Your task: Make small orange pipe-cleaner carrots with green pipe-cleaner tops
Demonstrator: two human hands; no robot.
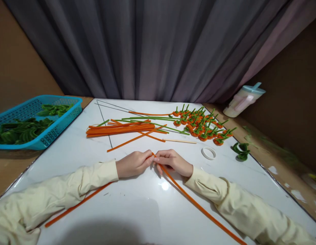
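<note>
My left hand (134, 164) and my right hand (172, 161) meet over the white tabletop (137, 207), fingers pinched on an orange pipe cleaner (191, 197). One length of it runs from my fingertips to the lower right. Another orange length (78, 205) slants out from under my left forearm to the lower left; its link to my fingers is hidden. Beyond my hands lies a bundle of orange pipe cleaners (119, 130), with a few loose ones crossing beside it. A thin wooden stick (180, 141) lies behind my right hand.
Several small orange pumpkin-like pieces with green stems (202, 136) stand at the back right. Near them are a white ring of tape (208, 153) and dark green curled pieces (241, 151). A blue basket (43, 141) holds green pieces at left. A lidded cup (243, 100) leans at right.
</note>
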